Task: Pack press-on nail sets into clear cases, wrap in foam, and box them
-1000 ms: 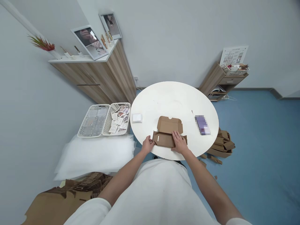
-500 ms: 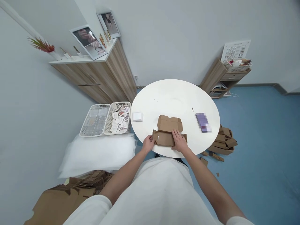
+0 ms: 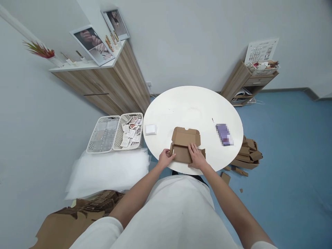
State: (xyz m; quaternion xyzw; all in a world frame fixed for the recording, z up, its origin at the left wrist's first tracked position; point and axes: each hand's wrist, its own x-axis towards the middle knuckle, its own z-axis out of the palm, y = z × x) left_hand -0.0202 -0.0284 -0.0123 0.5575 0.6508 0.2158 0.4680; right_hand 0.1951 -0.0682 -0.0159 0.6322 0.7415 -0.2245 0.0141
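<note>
A brown cardboard box (image 3: 182, 154) lies part-folded near the front edge of the round white table (image 3: 178, 103), its lid spread flat on the far side. At the box's left end my left hand (image 3: 166, 159) grips the side wall, which stands upright, with the thumb on the inner side. My right hand (image 3: 196, 157) rests on the right part of the box, fingers stretched out over its inside. The flap at the right end sticks out beyond that hand.
On the table are a white stack (image 3: 150, 129) and a blurred purple item (image 3: 224, 134). Two white baskets (image 3: 115, 150), plastic sheets (image 3: 109, 173) and stacked cardboard (image 3: 64, 224) are on the left. More folded boxes (image 3: 246, 154) lie on the floor at right.
The box's left end wall has been folded up and inward by my left hand, which moved slightly right. My right hand stays on the box, shifted a little.
</note>
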